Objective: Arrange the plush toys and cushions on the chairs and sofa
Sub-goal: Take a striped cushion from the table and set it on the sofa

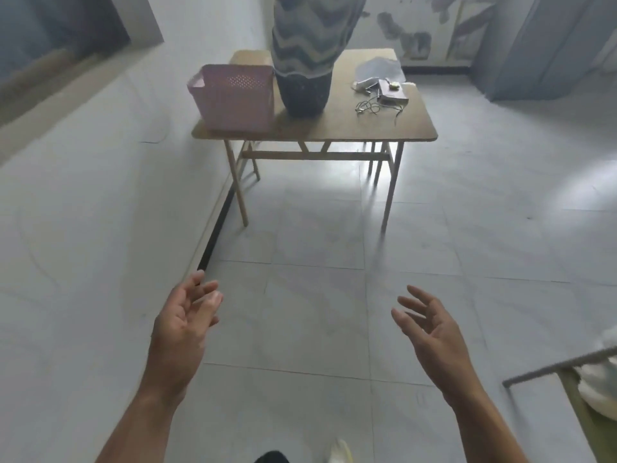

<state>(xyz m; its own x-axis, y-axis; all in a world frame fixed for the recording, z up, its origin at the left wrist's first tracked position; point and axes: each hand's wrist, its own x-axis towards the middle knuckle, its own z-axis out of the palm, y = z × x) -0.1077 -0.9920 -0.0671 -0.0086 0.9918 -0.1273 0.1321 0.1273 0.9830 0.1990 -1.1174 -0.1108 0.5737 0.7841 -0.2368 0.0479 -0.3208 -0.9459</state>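
My left hand (182, 324) and my right hand (430, 332) are stretched out over the tiled floor, palms facing each other, fingers apart, holding nothing. Ahead stands a wooden folding table (367, 128). On it a dark basket (305, 95) holds a tall grey cushion with a wavy pattern (314, 31), beside a pink perforated basket (235, 96). At the right edge a white plush thing (601, 379) rests on a chair (574, 392) with a green seat and metal frame; only part of each shows.
Cables and small white and grey items (384, 91) lie on the table's right half. The wall (83, 195) runs along the left with a dark baseboard. A grey door or cabinet (551, 45) stands at the back right. Tiled floor (317, 245) lies between me and the table.
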